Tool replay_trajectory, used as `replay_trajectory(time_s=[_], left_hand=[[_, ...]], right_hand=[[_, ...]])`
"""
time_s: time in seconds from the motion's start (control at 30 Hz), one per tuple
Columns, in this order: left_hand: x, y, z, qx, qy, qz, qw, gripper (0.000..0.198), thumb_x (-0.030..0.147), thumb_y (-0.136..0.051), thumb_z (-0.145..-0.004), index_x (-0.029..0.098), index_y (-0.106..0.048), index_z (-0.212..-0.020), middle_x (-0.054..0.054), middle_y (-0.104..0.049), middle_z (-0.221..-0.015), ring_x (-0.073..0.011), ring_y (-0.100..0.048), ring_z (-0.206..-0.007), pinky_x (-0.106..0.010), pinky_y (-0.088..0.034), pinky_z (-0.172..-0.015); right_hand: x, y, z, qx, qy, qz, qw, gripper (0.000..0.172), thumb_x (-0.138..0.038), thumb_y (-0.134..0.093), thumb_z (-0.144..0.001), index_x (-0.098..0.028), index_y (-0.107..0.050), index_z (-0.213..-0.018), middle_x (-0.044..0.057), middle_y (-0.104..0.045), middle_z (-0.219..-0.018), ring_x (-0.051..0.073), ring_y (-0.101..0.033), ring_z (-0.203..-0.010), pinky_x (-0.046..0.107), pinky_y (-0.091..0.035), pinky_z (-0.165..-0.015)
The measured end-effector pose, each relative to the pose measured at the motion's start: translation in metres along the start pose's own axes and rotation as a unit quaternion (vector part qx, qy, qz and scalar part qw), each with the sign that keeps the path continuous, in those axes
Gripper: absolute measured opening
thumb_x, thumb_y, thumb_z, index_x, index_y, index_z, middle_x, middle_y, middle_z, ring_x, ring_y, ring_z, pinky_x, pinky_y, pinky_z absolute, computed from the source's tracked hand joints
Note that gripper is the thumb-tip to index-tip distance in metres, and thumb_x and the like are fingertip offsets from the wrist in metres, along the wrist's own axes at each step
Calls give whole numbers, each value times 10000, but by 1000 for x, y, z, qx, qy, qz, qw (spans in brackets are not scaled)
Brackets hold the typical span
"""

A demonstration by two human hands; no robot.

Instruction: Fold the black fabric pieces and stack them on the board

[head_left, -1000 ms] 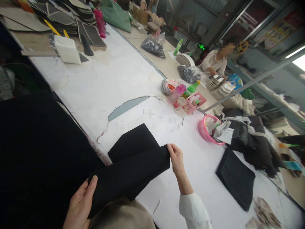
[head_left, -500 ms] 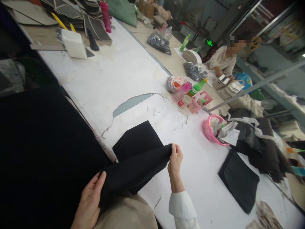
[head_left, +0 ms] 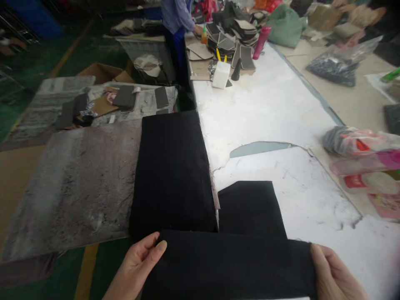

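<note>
A piece of black fabric point(head_left: 234, 264) is stretched between my two hands at the bottom of the head view. My left hand point(head_left: 137, 264) pinches its upper left corner between thumb and fingers. At the opposite upper corner, my right hand point(head_left: 334, 273) is closed on the edge, partly cut off by the frame. Just beyond the held piece, another black fabric piece point(head_left: 251, 208) with a slanted corner lies on the white table point(head_left: 250, 108). A larger black fabric sheet point(head_left: 175, 171) lies flat to the left, along the table's edge.
A worn grey board point(head_left: 93, 179) extends left, with scraps and a cardboard box point(head_left: 106, 73) behind it. A white holder point(head_left: 221, 75), dark cut pieces point(head_left: 220, 43) and a pink bottle point(head_left: 261, 42) stand far back, near a person in blue point(head_left: 178, 18). Plastic bottles point(head_left: 362, 164) lie right.
The view has swung left, bringing the grey board and the person in blue into sight. Both hands still hold the black fabric, now level across the bottom instead of slanted.
</note>
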State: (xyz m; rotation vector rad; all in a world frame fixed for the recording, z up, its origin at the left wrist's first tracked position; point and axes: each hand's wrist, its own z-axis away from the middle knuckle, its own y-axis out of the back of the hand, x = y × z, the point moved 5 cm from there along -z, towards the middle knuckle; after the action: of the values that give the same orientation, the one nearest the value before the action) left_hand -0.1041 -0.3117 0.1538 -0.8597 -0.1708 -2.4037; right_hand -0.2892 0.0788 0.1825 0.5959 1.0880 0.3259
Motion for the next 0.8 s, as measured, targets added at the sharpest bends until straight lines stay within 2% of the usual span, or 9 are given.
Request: replay_trajectory(time_s=[0.1, 0.17, 0.2, 0.27, 0.37, 0.43, 0.5, 0.67, 0.8], left_hand=[[5, 52, -12, 115, -32, -24, 993, 547, 541, -773, -679, 215, -671, -1107, -80, -719, -1071, -299, -668, -1010, -359, -585, -770], [13, 82, -31, 170, -79, -50, 981, 563, 528, -776, -682, 202, -658, -1125, -86, -695, -1158, -298, -638, -1096, -350, -575, -823], [17, 93, -43, 172, -100, -55, 978, 546, 524, -765, -700, 201, -653, -1125, -82, -689, -1174, -285, -632, -1107, -337, -564, -846], [22, 109, -69, 141, -133, -48, 980, 477, 511, -727, -752, 200, -648, -1105, -68, -698, -1131, -245, -646, -1047, -304, -545, -857], [24, 129, -102, 117, -154, -21, 981, 368, 497, -703, -787, 187, -652, -978, -29, -706, -911, -181, -651, -841, -251, -527, -776], [23, 139, -118, 126, -156, -8, 980, 346, 495, -716, -777, 181, -639, -900, -3, -677, -806, -154, -628, -766, -225, -512, -731], [23, 146, -128, 134, -159, 2, 978, 350, 496, -728, -766, 179, -628, -875, 8, -660, -776, -145, -617, -747, -212, -502, -707], [21, 155, -140, 159, -149, 14, 976, 400, 525, -748, -731, 166, -616, -849, -2, -666, -787, -152, -617, -750, -195, -486, -658], [19, 158, -145, 153, -140, 1, 978, 410, 531, -748, -728, 160, -610, -835, 0, -657, -769, -150, -603, -730, -192, -477, -637]], right_hand=[[-33, -65, -7, -94, 61, -32, 993, 361, -572, -580, -854, -215, -629, -856, 7, -567, -686, 182, -494, -632, 257, -386, -522], [-54, -118, -13, -142, 130, -11, 981, 343, -548, -566, -875, -212, -607, -819, 2, -564, -717, 176, -502, -690, 251, -404, -594], [-62, -145, -15, -175, 163, -13, 971, 348, -540, -538, -893, -210, -590, -794, -1, -557, -719, 170, -496, -689, 250, -401, -603], [-72, -194, -20, -222, 204, -22, 953, 352, -519, -497, -918, -210, -550, -758, -18, -512, -679, 152, -459, -646, 246, -373, -580], [-73, -247, -28, -259, 217, -32, 941, 346, -509, -492, -918, -216, -506, -734, -47, -434, -611, 131, -400, -570, 240, -332, -523], [-71, -268, -32, -269, 215, -34, 938, 332, -513, -494, -914, -220, -513, -758, -49, -451, -606, 129, -408, -547, 237, -336, -511], [-72, -279, -34, -263, 222, -23, 939, 326, -520, -489, -914, -221, -536, -792, -39, -498, -618, 134, -440, -543, 239, -359, -518], [-80, -285, -33, -224, 251, 50, 940, 353, -537, -470, -915, -218, -593, -826, -3, -582, -650, 154, -508, -566, 244, -380, -543], [-84, -287, -33, -204, 257, 94, 940, 363, -532, -464, -917, -218, -598, -795, -3, -594, -641, 154, -511, -566, 247, -366, -553]])
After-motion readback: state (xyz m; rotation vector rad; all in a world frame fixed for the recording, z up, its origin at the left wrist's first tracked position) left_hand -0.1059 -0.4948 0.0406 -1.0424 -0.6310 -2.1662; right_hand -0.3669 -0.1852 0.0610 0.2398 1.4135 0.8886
